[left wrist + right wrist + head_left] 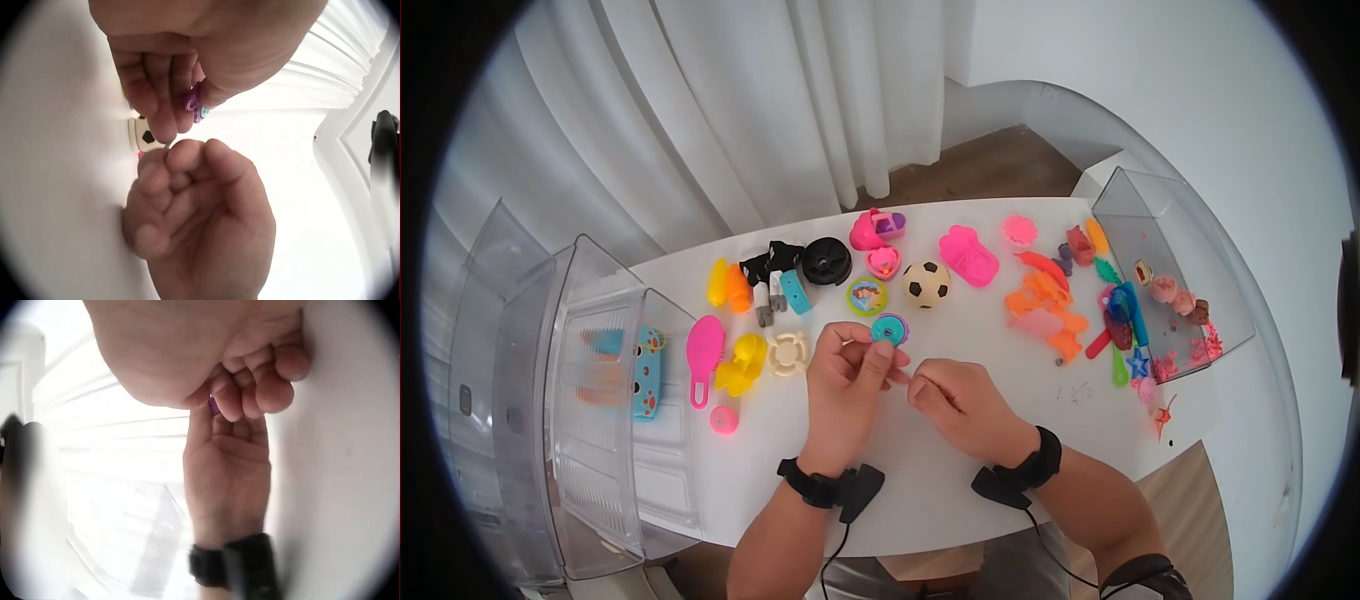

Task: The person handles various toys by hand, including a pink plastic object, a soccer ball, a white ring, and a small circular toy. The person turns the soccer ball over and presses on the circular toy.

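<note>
My left hand point(847, 388) pinches a small round teal toy with a purple rim point(889, 329) between thumb and fingers, above the table's middle. In the left wrist view the purple and teal edge of this toy point(197, 105) sticks out beside the thumb. My right hand point(972, 405) is close by on the right, its fingers curled and their tips right at the left hand's fingertips. Nothing shows inside its curled fingers point(187, 156). From the right wrist only a purple sliver of the toy point(214, 406) appears; the rest is hidden behind fingers.
Beyond the hands lie a toy football point(927, 285), a round picture disc point(867, 296) and a black wheel point(827, 261). Pink brush point(705, 350) and yellow duck toy point(743, 364) are left. Clear bins stand at left point(670, 470) and right point(1200, 230), orange toys point(1040, 300) nearer right.
</note>
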Action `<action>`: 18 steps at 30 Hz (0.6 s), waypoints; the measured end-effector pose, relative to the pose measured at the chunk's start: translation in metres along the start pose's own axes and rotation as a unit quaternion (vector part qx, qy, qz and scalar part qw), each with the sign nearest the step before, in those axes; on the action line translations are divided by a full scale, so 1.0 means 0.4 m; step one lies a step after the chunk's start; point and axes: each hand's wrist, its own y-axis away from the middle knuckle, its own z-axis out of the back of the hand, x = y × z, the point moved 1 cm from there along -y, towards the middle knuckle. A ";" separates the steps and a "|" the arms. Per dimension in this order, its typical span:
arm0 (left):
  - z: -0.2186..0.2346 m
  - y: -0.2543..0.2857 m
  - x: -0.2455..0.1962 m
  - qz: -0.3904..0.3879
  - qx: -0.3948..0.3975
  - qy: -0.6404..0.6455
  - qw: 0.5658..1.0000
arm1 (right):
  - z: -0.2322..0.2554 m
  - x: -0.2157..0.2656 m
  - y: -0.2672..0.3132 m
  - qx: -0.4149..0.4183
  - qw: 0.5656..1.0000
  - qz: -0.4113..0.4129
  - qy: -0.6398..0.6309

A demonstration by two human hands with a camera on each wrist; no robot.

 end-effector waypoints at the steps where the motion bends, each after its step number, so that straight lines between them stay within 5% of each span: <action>1: 0.022 -0.005 -0.009 0.060 0.007 -0.022 0.998 | -0.002 0.006 -0.003 0.001 1.000 0.000 -0.001; 2: 0.036 -0.007 -0.013 0.120 0.016 -0.043 0.992 | 0.005 0.018 -0.006 -0.058 0.997 0.005 0.042; 6: 0.031 -0.009 0.007 0.100 0.043 -0.014 0.994 | 0.035 0.039 -0.020 -0.210 0.974 0.048 0.073; 18: 0.036 -0.013 -0.008 0.149 0.051 -0.024 0.987 | 0.038 0.033 -0.028 -0.189 0.936 0.170 0.245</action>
